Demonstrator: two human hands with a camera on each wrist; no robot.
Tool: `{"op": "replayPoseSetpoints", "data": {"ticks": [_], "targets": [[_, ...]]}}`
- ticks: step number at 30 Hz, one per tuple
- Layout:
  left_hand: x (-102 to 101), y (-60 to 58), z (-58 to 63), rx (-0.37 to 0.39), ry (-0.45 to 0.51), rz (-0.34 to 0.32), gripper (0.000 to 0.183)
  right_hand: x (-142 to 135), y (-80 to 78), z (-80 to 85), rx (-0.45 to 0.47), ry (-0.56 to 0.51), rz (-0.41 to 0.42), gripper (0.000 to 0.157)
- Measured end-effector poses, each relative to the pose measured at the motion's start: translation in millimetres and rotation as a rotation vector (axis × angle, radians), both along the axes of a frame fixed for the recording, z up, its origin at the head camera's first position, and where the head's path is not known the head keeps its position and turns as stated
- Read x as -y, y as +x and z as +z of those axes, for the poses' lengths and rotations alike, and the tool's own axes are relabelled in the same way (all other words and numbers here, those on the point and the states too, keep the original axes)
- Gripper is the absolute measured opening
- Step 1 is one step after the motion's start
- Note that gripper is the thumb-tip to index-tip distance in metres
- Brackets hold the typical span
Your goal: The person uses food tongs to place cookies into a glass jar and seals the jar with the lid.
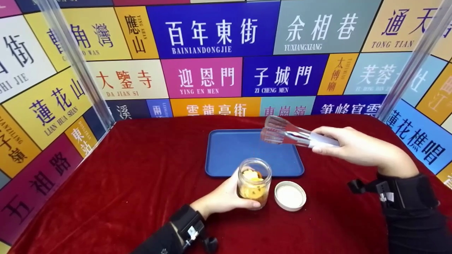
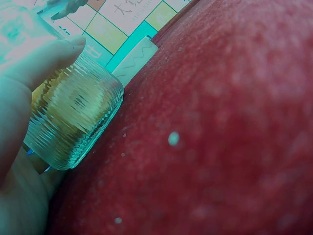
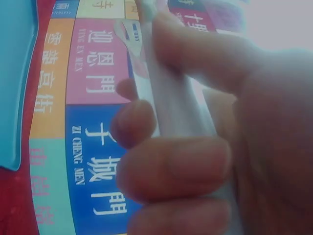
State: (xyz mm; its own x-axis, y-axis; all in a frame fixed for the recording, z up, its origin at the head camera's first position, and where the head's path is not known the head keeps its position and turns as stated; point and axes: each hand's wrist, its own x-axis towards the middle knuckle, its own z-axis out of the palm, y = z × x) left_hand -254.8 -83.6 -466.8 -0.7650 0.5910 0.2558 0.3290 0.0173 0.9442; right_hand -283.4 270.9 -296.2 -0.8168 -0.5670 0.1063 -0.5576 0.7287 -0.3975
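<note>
My left hand grips a ribbed glass jar from its left side, thumb across the front. Yellowish snack pieces fill its lower part, and the mouth is uncovered. In the left wrist view, the thumb wraps over the jar near the red cloth. To the right, my right hand holds clear tongs by their pale handles, fingers curled around them. Their two transparent heads, slightly apart, point left above the tray. The right wrist view shows the fingers closed round the pale handle.
A round, pale lid lies on the red cloth, just right of the jar. Behind the jar is a blue tray with a raised rim. Colourful sign-covered walls stand at the back and sides, with clear corner posts.
</note>
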Motion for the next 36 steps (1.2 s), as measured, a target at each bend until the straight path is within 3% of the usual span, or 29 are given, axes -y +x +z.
{"op": "replayPoseSetpoints", "data": {"ticks": [7, 13, 23, 31, 36], "targets": [[-0.1, -0.6, -0.5, -0.021, -0.012, 0.004, 0.108, -8.8, -13.3, -8.0, -0.035, 0.008, -0.08, 0.034], [-0.2, -1.0, -0.9, -0.029, -0.01, 0.001, 0.106, -23.6, -36.3, -24.4, -0.046, 0.052, -0.177, 0.04], [-0.4, 0.4, 0.1, -0.015, -0.013, 0.01, 0.108, -53.4, -66.0, -57.7, 0.073, 0.096, -0.286, 0.055], [-0.6, 1.2, 1.5, -0.014, -0.014, 0.013, 0.107, -68.0, -75.7, -78.7, 0.137, 0.111, -0.322, 0.05], [-0.7, 1.6, 1.8, -0.013, -0.02, 0.019, 0.107, -68.4, -76.5, -86.5, 0.221, 0.106, -0.328, 0.046]]}}
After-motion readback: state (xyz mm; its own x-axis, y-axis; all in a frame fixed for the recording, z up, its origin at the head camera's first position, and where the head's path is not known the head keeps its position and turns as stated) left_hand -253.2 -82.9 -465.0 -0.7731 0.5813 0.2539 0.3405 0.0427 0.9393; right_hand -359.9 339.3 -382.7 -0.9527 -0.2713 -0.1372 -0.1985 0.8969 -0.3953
